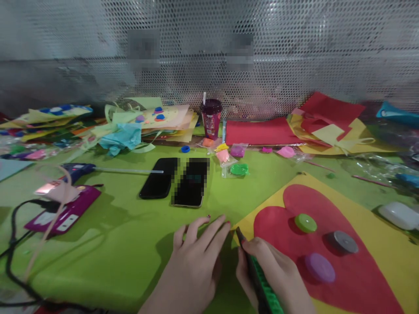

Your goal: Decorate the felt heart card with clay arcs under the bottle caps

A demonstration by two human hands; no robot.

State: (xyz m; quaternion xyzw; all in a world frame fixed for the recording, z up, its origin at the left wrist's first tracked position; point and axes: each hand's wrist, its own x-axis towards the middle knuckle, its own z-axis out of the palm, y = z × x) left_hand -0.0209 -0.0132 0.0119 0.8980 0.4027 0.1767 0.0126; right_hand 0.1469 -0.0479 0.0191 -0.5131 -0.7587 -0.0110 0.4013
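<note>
My right hand (270, 272) is closed around a slim black-and-green tool (258, 279) with a ridged green side and a dark tapered end. Its tip meets the left corner of a yellow sheet (369, 226); I cannot tell its exact kind. My left hand (196, 257) lies with fingers stretched out on the green table, fingertips beside that same corner, holding nothing. On the sheet is a large red paper heart (275, 226). A green cap (305, 223), a grey cap (343, 242) and a purple cap (320, 267) sit on the heart.
Two phones lie ahead, a black phone (159, 178) and another phone (191, 182). At left are a glue gun (77, 171), a purple power strip (68, 213) and cables. A lidded cup (211, 120), paper stacks and clay packets line the back before a perforated metal wall (190, 65).
</note>
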